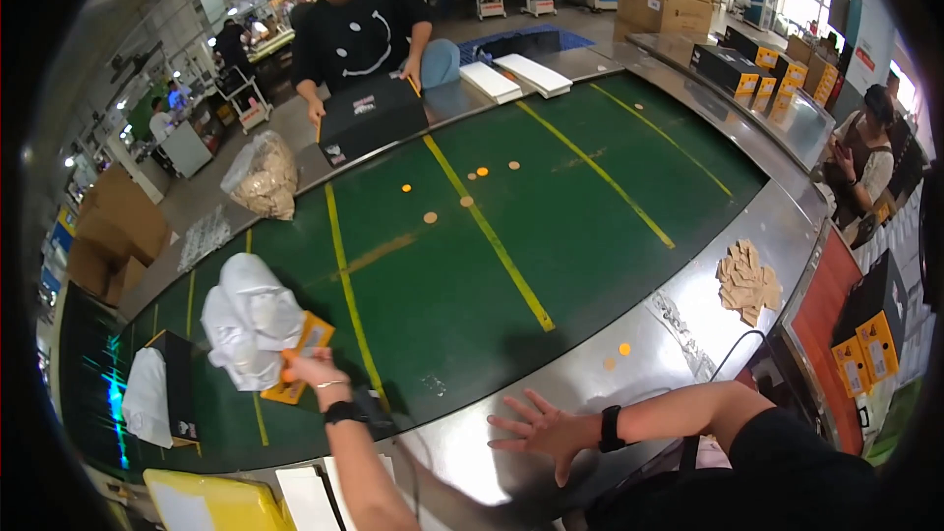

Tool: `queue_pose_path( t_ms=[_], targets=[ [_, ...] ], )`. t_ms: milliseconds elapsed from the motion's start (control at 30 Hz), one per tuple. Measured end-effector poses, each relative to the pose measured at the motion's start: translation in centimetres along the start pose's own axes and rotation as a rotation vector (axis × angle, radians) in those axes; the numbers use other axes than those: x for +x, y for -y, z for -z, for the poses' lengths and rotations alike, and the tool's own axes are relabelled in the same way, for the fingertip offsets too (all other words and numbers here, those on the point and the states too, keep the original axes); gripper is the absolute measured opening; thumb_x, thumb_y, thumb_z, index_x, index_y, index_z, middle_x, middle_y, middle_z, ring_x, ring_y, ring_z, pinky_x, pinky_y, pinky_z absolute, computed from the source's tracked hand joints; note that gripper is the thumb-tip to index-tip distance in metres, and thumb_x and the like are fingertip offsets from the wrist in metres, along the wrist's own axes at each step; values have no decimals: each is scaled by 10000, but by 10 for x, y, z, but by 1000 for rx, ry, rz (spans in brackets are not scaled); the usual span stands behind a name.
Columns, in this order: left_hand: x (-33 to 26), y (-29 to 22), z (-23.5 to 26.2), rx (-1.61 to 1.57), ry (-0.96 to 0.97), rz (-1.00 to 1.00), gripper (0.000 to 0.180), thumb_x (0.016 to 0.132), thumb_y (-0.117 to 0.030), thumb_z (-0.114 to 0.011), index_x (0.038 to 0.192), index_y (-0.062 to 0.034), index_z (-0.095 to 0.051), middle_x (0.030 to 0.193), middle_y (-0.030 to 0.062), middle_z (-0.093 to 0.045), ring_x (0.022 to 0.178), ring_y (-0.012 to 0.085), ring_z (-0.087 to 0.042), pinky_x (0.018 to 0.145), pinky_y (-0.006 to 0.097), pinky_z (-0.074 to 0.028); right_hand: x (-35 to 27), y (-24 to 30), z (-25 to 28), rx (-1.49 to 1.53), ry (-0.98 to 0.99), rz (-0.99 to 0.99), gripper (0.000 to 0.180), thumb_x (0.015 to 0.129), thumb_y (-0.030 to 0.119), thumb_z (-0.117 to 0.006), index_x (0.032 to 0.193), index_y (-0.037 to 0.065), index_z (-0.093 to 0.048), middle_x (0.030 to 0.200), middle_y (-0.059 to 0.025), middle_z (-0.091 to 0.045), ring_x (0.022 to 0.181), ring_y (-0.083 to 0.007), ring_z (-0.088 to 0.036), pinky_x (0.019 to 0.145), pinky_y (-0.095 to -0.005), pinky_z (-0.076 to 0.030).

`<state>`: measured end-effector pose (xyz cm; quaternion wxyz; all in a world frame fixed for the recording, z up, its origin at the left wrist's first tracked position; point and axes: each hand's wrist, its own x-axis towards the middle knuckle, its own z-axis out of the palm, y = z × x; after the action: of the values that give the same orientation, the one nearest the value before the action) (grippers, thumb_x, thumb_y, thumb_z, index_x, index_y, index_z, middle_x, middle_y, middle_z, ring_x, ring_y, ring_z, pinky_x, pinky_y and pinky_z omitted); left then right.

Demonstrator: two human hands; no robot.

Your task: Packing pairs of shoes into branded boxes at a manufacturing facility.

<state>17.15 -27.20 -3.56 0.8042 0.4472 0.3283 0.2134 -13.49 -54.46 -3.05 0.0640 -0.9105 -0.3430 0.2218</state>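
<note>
My left hand (pixel 318 374), with a bracelet and a black wristband, is closed at the orange end panel (pixel 315 332) of a box on the green conveyor belt (pixel 442 275). A bulky bundle in crumpled white paper (pixel 251 320) rises beside those fingers and covers most of that box. My right hand (pixel 539 433) has its fingers spread over the metal edge (pixel 462 438) of the belt table, holding nothing. Further left on the belt sits a black open box (pixel 179 383) with white paper (pixel 147 398) in it.
Across the belt, a co-worker (pixel 359 29) holds a black box (pixel 372 120). A bag of brown pieces (pixel 265 177) stands far left. Round stickers (pixel 430 217) dot the belt. Brown paper pieces (pixel 747 280) lie at right, near black-and-orange boxes (pixel 865 334). A yellow package (pixel 211 501) is near left.
</note>
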Motion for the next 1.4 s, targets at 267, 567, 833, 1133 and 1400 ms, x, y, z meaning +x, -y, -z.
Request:
queue_pose_path(
  t_ms=[267,567,833,1133,1400],
  targets=[
    [-157,41,10,84,284,0,304,963,-317,-552,1174,-167,-394,866,16,-522,613,110,-499,522,252,-428,1,-5,-12,21,-124,89,1435,384,617,-874,1575,245,-167,1632,-177,-90,1466,-515,-35,1110,-721,-81],
    [-291,41,117,-29,737,373,298,971,-389,-502,1151,-152,-485,963,-1,-502,733,166,-516,675,320,-458,-68,-37,3,860,-693,-157,1139,848,518,-690,1500,-117,-5,1516,-392,-184,1449,-433,-234,1173,-437,-256],
    [-426,-1,290,591,1113,459,388,980,-117,-586,1347,5,-551,1168,173,-672,1010,245,-664,922,336,-532,-179,-8,18,1291,-709,-203,1046,955,631,-453,1517,-47,111,1573,-340,87,1498,-397,55,1210,-420,-71],
    [-282,-5,201,624,801,-240,622,1063,-434,-315,1556,-72,-204,1555,163,-329,1409,271,-369,1141,369,-322,-186,7,27,1454,-697,-142,1016,952,589,-495,1540,10,98,1567,-337,144,1490,-417,94,1201,-487,-52],
    [-471,23,86,821,1286,-488,613,1056,-289,-367,1539,33,-169,1627,203,-121,1512,316,-64,1214,376,-36,-268,-39,-12,1986,-1012,206,745,1030,345,-477,1568,29,-68,1605,-139,-214,1446,-219,-283,1173,-368,-269]
  ],
)
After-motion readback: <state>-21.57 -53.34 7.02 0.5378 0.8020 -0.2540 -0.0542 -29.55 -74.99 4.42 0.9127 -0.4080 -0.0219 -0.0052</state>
